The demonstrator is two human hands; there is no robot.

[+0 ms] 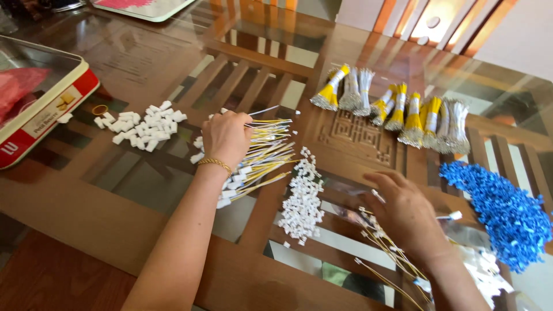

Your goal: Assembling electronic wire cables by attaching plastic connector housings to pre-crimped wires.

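Under my right hand (406, 216) fingers hidden, grip unclear, left hand (226, 137) fingers curled on yellow wires (262, 155), red-and-cream tin (55, 106) cropped at counter's (69, 201) left.

Head view, close, down over table (115, 224).

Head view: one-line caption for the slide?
Left hand holds a fan of yellow-white wires; right hand rests on loose wires beside white connectors.
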